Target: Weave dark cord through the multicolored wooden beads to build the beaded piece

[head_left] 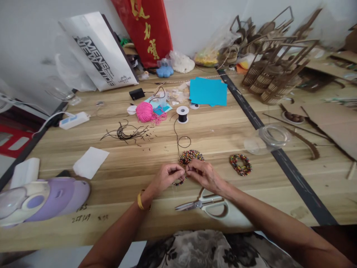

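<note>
My left hand (170, 176) and my right hand (203, 172) meet fingertip to fingertip over the table, both closed in a pinch. Between them runs a dark cord, and a small beaded bracelet (179, 182) hangs below my left fingers. Just behind the fingers lies a heap of multicoloured beads (192, 155), partly covered by my right hand. Black cord (176, 133) trails from that heap back to a white spool (182, 114). Scissors (205, 204) with pale handles lie in front of my hands, blades pointing left. Right of my hands rests a coil of strung beads (240, 165).
Cut black cords (125, 131) and pink yarn (145, 112) lie at the left back, blue sheets (208, 91) behind the spool. A purple appliance (60, 198) stands front left. Wooden baskets (269, 80) and a plastic tubing coil (275, 136) occupy the right.
</note>
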A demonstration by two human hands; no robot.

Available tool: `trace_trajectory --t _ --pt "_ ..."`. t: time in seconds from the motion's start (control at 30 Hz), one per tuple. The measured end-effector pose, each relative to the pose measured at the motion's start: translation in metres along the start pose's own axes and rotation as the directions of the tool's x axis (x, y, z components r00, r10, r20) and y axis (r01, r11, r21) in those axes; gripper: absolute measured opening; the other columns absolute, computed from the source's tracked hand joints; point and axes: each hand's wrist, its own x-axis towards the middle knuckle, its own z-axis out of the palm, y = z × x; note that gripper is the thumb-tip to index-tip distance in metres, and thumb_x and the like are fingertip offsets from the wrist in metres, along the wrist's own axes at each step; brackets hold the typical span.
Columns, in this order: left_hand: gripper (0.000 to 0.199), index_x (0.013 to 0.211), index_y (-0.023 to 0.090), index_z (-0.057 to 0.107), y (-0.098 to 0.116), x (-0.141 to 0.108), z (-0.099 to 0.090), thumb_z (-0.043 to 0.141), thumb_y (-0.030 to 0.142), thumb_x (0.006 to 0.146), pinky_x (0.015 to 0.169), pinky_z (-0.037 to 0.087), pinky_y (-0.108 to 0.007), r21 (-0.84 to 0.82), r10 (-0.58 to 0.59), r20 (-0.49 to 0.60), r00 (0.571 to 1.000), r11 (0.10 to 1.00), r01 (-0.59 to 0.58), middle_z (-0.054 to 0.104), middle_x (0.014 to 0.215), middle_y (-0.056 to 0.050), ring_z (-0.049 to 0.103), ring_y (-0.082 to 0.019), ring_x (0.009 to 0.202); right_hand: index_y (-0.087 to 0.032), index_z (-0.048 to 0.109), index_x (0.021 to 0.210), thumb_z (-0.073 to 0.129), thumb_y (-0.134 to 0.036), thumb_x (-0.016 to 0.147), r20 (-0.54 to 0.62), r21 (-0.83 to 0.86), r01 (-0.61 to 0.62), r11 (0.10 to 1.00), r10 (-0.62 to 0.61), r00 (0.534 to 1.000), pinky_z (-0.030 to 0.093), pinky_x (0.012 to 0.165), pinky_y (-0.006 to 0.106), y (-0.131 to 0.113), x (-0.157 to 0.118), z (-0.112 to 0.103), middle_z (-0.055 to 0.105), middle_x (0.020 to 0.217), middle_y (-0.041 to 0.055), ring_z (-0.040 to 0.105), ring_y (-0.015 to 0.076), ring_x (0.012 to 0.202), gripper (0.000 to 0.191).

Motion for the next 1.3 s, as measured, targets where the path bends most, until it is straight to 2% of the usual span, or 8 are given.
trace_trajectory --t 0.17,0.37,0.57,0.8,0.93,1.1,1.2,1.3 --pt "0.028 0.079 0.01 0.067 -0.005 0.001 -0.002 0.075 0.035 0.068 0.061 0.047 -0.024 -0.03 -0.053 -0.006 0.999 0.998 0.053 0.067 0.069 -0.005 0.059 -0.012 0.061 -0.015 0.06 0.08 0.055 -0.036 0.089 0.011 0.163 -0.157 0.974 0.157 0.988 0.032 0.054 0.022 0.001 0.001 0.002 0.054 0.068 0.0 0.044 0.0109 0.061 0.023" --pt "0.033 0.086 0.011 0.067 -0.013 0.004 -0.002 0.079 0.03 0.062 0.056 0.043 -0.021 -0.07 -0.055 -0.055 0.997 0.996 0.051 0.063 0.067 -0.001 0.055 -0.009 0.058 -0.015 0.057 0.077 0.058 -0.047 0.085 0.028 0.38 -0.243 0.892 0.252 0.967 0.031 0.053 0.021 -0.002 0.004 0.001 0.047 0.063 -0.0022 0.04 0.0095 0.057 0.033" --pt "0.03 0.089 0.011 0.066 -0.011 0.001 -0.001 0.072 0.034 0.072 0.058 0.043 -0.022 -0.064 -0.019 -0.008 1.0 0.998 0.018 0.063 0.068 -0.002 0.055 -0.01 0.059 -0.016 0.057 0.075 0.065 -0.047 0.079 0.098 0.547 -0.317 0.775 0.317 0.943 0.039 0.048 0.019 -0.003 0.005 0.002 0.051 0.062 -0.0022 0.046 0.0083 0.053 0.033" --pt "0.024 0.075 0.011 0.065 -0.001 0.0 0.003 0.069 0.035 0.073 0.054 0.038 -0.02 0.016 0.08 -0.06 0.995 0.997 -0.08 0.06 0.064 -0.001 0.048 -0.009 0.056 -0.015 0.059 0.075 0.067 -0.046 0.078 0.098 0.603 -0.292 0.743 0.294 0.951 0.043 0.05 0.019 -0.003 0.006 0.005 0.055 0.061 -0.0012 0.05 0.0092 0.055 0.032" --pt "0.025 0.073 0.012 0.06 0.007 -0.002 0.003 0.067 0.036 0.075 0.053 0.037 -0.02 -0.03 0.041 -0.042 0.998 0.999 -0.042 0.056 0.06 0.001 0.047 -0.008 0.054 -0.015 0.058 0.075 0.068 -0.047 0.077 0.11 0.623 -0.304 0.721 0.304 0.946 0.044 0.049 0.019 -0.003 0.006 0.007 0.054 0.061 -0.0016 0.049 0.0087 0.055 0.033" --pt "0.031 0.08 0.011 0.059 0.01 -0.004 0.002 0.066 0.041 0.074 0.053 0.043 -0.021 -0.115 -0.052 0.013 0.999 0.992 0.054 0.061 0.062 -0.001 0.053 -0.009 0.053 -0.015 0.058 0.075 0.068 -0.047 0.076 0.109 0.633 -0.306 0.711 0.31 0.945 0.045 0.049 0.018 -0.006 0.005 0.006 0.054 0.062 -0.0017 0.049 0.0086 0.055 0.033" --pt "0.034 0.087 0.012 0.059 0.011 -0.005 0.002 0.067 0.042 0.074 0.052 0.043 -0.021 -0.142 -0.061 -0.005 0.998 0.988 0.059 0.061 0.06 0.0 0.053 -0.009 0.051 -0.015 0.058 0.075 0.069 -0.046 0.076 0.114 0.635 -0.316 0.705 0.32 0.941 0.045 0.049 0.018 -0.008 0.006 0.006 0.053 0.061 -0.0022 0.05 0.0082 0.054 0.033" --pt "0.03 0.078 0.012 0.058 0.01 -0.004 0.002 0.067 0.041 0.075 0.052 0.043 -0.021 -0.137 -0.038 -0.007 0.999 0.99 0.037 0.059 0.058 0.001 0.052 -0.008 0.051 -0.015 0.058 0.074 0.07 -0.047 0.075 0.108 0.636 -0.321 0.702 0.331 0.937 0.045 0.048 0.018 -0.008 0.006 0.006 0.053 0.06 -0.0026 0.049 0.0077 0.052 0.033"
